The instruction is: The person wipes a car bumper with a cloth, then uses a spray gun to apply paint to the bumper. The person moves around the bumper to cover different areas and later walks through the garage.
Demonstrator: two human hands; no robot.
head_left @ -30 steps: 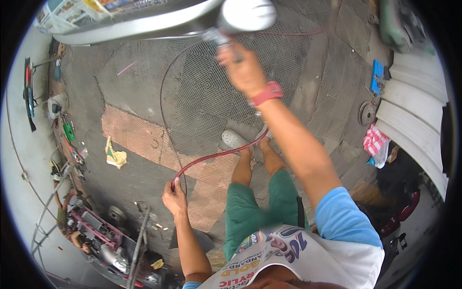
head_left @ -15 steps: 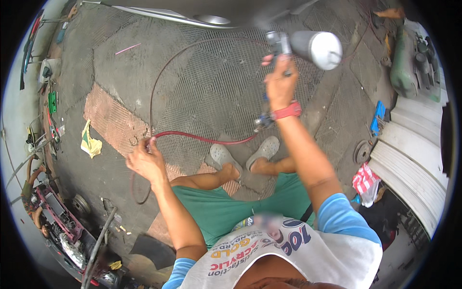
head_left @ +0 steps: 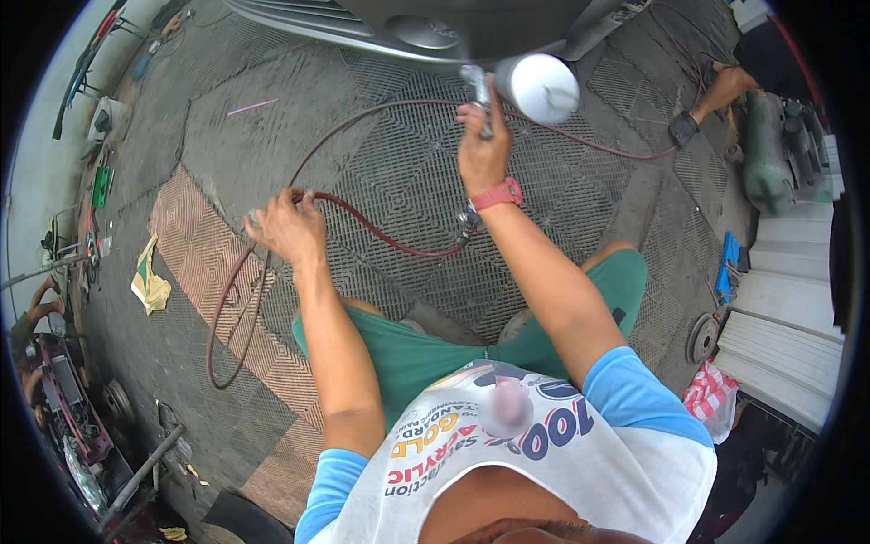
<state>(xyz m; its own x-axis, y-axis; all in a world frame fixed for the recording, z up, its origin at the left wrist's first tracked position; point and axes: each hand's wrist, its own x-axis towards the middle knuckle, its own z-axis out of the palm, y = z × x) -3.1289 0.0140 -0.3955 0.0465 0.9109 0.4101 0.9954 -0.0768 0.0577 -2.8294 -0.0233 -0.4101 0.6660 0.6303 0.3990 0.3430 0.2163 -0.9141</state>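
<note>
Your right hand (head_left: 483, 150) is wrapped around a spray gun (head_left: 478, 89), its white cup (head_left: 542, 88) at 1 o'clock, likely top-heavy. Your left hand (head_left: 288, 227), at 9 o'clock, is closed on the limp red hose (head_left: 390, 240); grip the handle.

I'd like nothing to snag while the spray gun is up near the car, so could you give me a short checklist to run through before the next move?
1. Right hand gripping the spray gun firmly: ok, fingers wrapped round the handle.
2. White cup seated on the gun: cannot tell, the joint is not visible.
3. Left hand holding the red air hose clear of the legs: ok.
4. Hose free of kinks: ok in view, though one loop lies on the floor mat.
5. Another person's hand is close to the hose run: not ok.
</note>
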